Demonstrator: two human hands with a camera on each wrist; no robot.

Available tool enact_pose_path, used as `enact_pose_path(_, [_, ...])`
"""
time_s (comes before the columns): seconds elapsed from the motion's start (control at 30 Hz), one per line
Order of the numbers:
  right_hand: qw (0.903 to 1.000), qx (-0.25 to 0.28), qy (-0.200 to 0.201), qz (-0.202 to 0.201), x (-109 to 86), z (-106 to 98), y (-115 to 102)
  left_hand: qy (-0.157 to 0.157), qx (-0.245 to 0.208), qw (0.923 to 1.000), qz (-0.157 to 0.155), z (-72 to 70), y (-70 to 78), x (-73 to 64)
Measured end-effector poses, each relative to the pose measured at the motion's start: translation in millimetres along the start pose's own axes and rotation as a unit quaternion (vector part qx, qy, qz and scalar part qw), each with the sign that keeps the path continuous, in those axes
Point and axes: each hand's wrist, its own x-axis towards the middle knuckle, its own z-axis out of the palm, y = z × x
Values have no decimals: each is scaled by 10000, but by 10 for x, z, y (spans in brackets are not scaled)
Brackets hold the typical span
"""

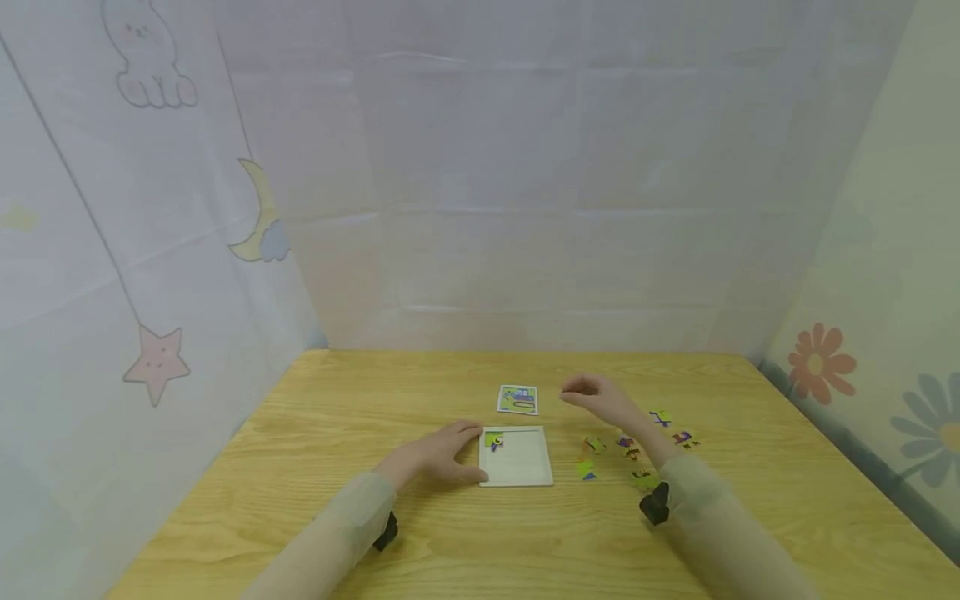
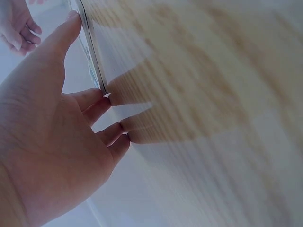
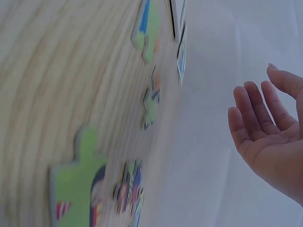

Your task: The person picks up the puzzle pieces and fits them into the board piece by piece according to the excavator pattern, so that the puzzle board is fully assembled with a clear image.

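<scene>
A square white puzzle tray lies on the table, with a green and multicoloured puzzle piece in its far left corner. My left hand holds the tray's left side, thumb at the near corner and fingertips by the far one. In the left wrist view, the bent fingers of that hand meet the tabletop beside the tray edge. Raised over the table, beyond the loose pieces, is my right hand. The right wrist view shows this hand with loosely bent fingers and nothing visible in its palm.
Several loose puzzle pieces lie right of the tray, among them a green one with blue and a green one near the right wrist. A picture card lies behind the tray. Printed cloth walls surround the wooden table.
</scene>
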Motion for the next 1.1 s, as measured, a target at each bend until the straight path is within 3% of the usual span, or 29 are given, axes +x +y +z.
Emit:
enact_pose_path(0.2, [10000,20,89,-11,-105,-139,56,-10,-7,10000,-47,13,-2,-3])
enact_pose_path(0.37, [9998,-36,180,13,-261,-248,-84,11,34,10000,-34,23,-1,9])
enact_pose_path(0.47, [9998,-17,160,117,-281,-316,16,16,45,10000,-29,28,-8,18])
enact_pose_path(0.6, [9995,-31,191,242,-238,-393,308,12,-17,10000,-14,21,-2,11])
enact_pose_path(0.83, [9986,-337,238,334,-313,-496,401,9,-70,10000,13,13,-1,23])
enact_pose_path(1.1, [9983,-271,279,430,-357,-596,545,8,-110,9999,-12,14,-13,22])
